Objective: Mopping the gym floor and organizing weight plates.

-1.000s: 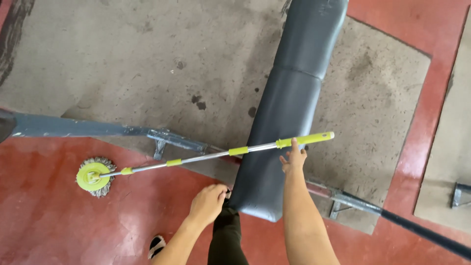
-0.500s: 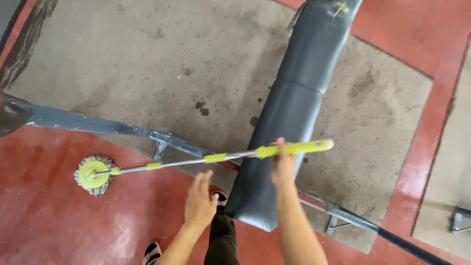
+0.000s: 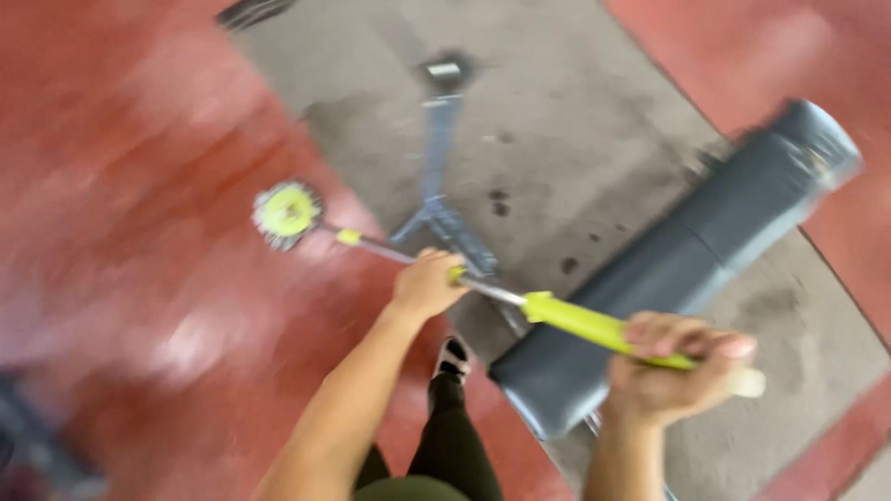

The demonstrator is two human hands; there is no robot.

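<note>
I hold a spin mop with a lime-green and metal pole (image 3: 566,318). My right hand (image 3: 670,366) grips the green upper end of the pole. My left hand (image 3: 428,282) is closed around the metal shaft lower down. The round green mop head (image 3: 287,212) with pale fringes rests on the red floor to the upper left. The frame is motion-blurred.
A dark padded bench (image 3: 687,258) lies diagonally on a grey mat (image 3: 575,111), right under the pole. Its grey-blue metal frame leg (image 3: 438,167) runs away toward the top. Red floor (image 3: 130,232) spreads to the left. My foot in a dark shoe (image 3: 452,357) stands by the bench end.
The view has swung round sharply. My left hand, which was free near the bench end, now grips the mop shaft. The right hand stays on the green handle.
</note>
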